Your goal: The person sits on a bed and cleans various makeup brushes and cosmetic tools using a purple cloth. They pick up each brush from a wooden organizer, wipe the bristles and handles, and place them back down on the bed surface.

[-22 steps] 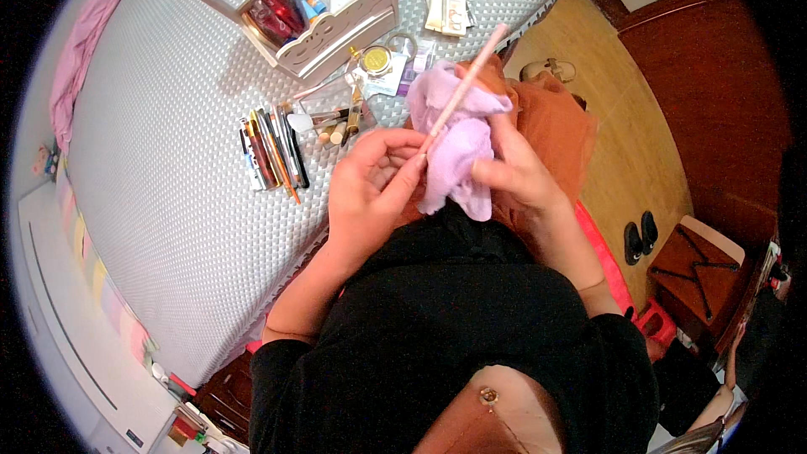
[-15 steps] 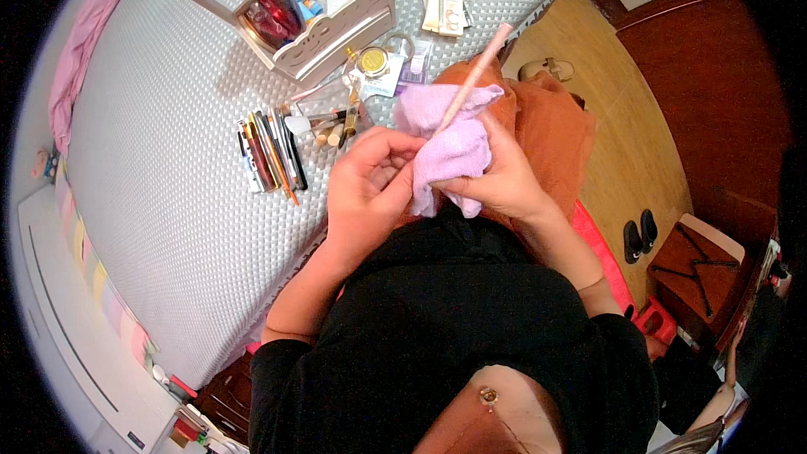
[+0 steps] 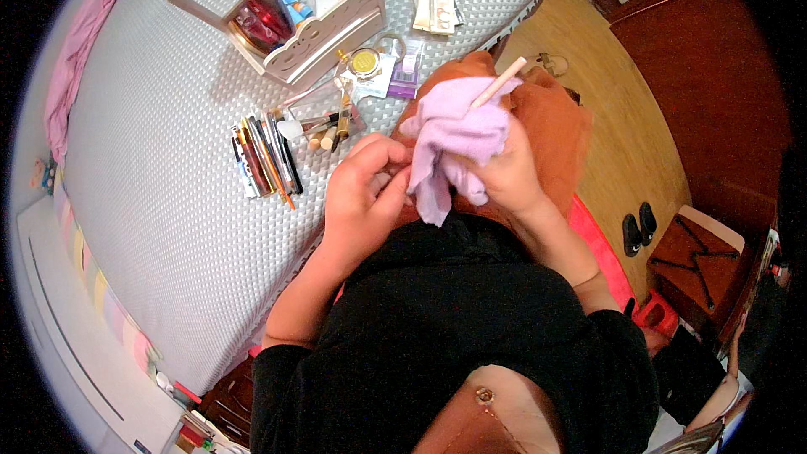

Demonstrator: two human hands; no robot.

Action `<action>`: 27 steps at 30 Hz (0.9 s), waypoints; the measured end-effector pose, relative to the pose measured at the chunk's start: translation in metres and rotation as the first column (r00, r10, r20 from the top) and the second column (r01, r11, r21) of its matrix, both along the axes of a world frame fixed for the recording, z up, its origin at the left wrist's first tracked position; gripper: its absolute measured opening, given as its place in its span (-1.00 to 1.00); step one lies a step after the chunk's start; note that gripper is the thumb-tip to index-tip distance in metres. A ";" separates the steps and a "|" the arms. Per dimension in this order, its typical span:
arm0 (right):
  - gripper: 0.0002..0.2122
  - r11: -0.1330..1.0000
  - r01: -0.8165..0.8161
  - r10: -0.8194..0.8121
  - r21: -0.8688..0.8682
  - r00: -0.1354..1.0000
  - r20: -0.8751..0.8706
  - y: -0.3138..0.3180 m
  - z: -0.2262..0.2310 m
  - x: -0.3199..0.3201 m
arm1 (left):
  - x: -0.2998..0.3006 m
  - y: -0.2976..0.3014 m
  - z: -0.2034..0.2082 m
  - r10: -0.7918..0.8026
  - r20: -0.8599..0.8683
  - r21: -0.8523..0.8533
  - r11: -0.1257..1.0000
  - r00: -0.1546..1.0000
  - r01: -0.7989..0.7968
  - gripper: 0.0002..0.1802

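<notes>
Over my lap, my right hand is closed round a crumpled lilac cloth. A slim pale pink stick, like a pencil or a brush handle, pokes out of the cloth's upper right. The cloth hides the rest of it. Just left of the cloth, my left hand has its fingers curled in a pinch by the cloth's edge. What lies between those fingertips, if anything, is hidden. A row of pencils and brushes lies on the bed, left of my left hand.
A white organizer box stands on the quilted bed, holding red and blue items. Beside it are a round gold-coloured compact, a clear pouch with brushes and pale tubes. Dark slippers rest on the wooden floor.
My right hand and the cloth have slid up along the pink stick, so less of it sticks out. My left hand has hardly moved. The view has shifted slightly.
</notes>
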State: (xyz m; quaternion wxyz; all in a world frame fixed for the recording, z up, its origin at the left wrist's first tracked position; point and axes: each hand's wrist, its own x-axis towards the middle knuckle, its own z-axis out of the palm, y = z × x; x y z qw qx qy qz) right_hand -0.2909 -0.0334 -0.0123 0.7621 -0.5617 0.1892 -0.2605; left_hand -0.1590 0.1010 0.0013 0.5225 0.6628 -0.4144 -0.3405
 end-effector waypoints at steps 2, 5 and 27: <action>-0.73 1.000 0.008 -0.008 0.006 1.000 0.000 -0.011 0.007 -0.004 | -0.002 0.004 -0.001 0.004 -0.148 0.038 0.999 0.989 0.002 -0.94; -0.71 0.990 0.133 -0.134 -0.040 0.991 -0.026 -0.018 0.007 -0.006 | -0.007 0.007 -0.003 -0.002 -0.287 0.063 0.998 0.958 0.021 -0.94; -0.68 0.996 0.045 -0.044 0.072 0.999 -0.021 0.009 0.001 0.002 | 0.004 0.005 -0.015 -0.104 -0.470 0.025 0.991 0.876 0.132 -0.90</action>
